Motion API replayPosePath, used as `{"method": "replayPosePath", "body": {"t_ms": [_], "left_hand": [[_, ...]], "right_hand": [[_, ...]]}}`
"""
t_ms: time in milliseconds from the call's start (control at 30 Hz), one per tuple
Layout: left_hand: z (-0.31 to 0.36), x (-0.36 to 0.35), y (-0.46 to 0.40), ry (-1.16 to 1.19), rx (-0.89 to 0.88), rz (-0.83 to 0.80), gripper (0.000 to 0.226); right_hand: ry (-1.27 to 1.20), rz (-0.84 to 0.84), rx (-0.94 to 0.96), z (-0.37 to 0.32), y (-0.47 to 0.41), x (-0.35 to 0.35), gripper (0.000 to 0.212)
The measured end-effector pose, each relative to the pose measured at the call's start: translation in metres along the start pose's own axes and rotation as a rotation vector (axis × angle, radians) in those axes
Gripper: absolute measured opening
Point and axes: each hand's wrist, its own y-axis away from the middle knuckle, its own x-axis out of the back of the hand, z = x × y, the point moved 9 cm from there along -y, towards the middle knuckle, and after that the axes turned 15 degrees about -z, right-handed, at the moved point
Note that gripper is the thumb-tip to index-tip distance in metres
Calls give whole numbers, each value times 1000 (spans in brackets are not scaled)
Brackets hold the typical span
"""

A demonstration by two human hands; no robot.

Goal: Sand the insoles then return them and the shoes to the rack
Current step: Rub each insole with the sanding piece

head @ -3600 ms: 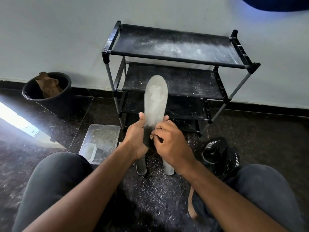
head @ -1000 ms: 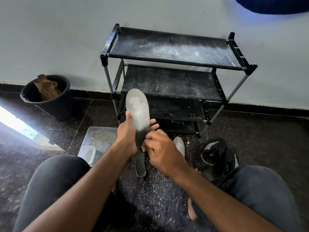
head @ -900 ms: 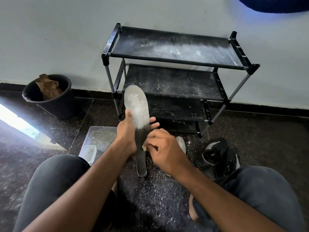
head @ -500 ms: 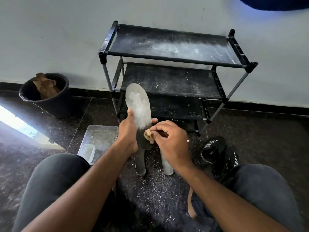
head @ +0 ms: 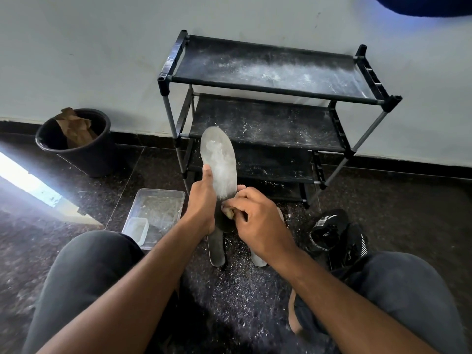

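Left hand [head: 201, 200] gripping insole [head: 219, 159] upright mid-frame, right hand [head: 255, 221] pinching sandpaper scrap [head: 228, 212] against it; bucket [head: 76, 149] upper left holding brown paper [head: 75, 129]; clear tray [head: 155, 200] holding small tub [head: 138, 227]

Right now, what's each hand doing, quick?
Left hand: grips the insole, held upright.
Right hand: pinches a small sanding scrap against the insole.

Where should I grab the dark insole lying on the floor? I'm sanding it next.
Take the dark insole by its near rounded end, coming from above, thumb and fingers across its narrow width. It lies flat, and the left hand with the held insole covers its far part.
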Motion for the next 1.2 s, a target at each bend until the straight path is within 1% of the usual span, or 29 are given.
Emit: {"method": "replayPosePath", "body": {"t_ms": [67, 133, 233, 300, 433, 500, 600, 633, 700, 767, 867, 967, 1100, 1133, 1200], "left_hand": [[-2, 5, -1, -29, 8, 35, 61], [-4, 5, 0, -19, 33, 54, 60], [-5, 2, 2, 22, 43, 56, 58], [-5, 3, 2, 14, 41, 76, 59], [-2, 5, 6, -36, 46, 100, 68], [-1, 3, 8, -57, 46, 93, 66], [-3, 5, 5, -69, 48, 90, 62], [-4, 4, 3, -53, 44, 74, 62], [-6, 3, 0, 6, 43, 55, 62], [-5, 2, -2, 35, 25, 34, 57], [-3, 4, -3, 24, 2, 43, 55], [-3, 3, -2, 24, 18, 28, 51], [-3, 10, -2, 43, 37, 82, 61], [-5, 12, -3, 56, 40, 92, 62], [-7, 12, -4, 48, 42, 94, 56]], "right_hand": [[43, -70, 7, -1, 0, -8, 18], [75, -113, -25, 3, -1, -13, 17], [11, -56, -43, 7, -4, -3, 9], [-65, 20, -81, 9, -4, 12, 6], [-320, 140, -121, 10, 2, 34, 8], [-432, 183, -118, 9, 6, 38, 8], [-577, 181, -158, 17, 7, 33, 7], [-581, 162, -186, 22, 7, 29, 8], [-440, 126, -205, 24, 5, 24, 13], [-293, 109, -165, 20, 3, 21, 18], [-93, 46, -76, 9, 0, 12, 18], [123, -56, -31, 3, -3, 3, 18], [210, -240, 4, -2, -2, -11, 24], [233, -262, 17, -3, -2, -13, 24], [245, -282, 35, -3, -3, -16, 19]]}}
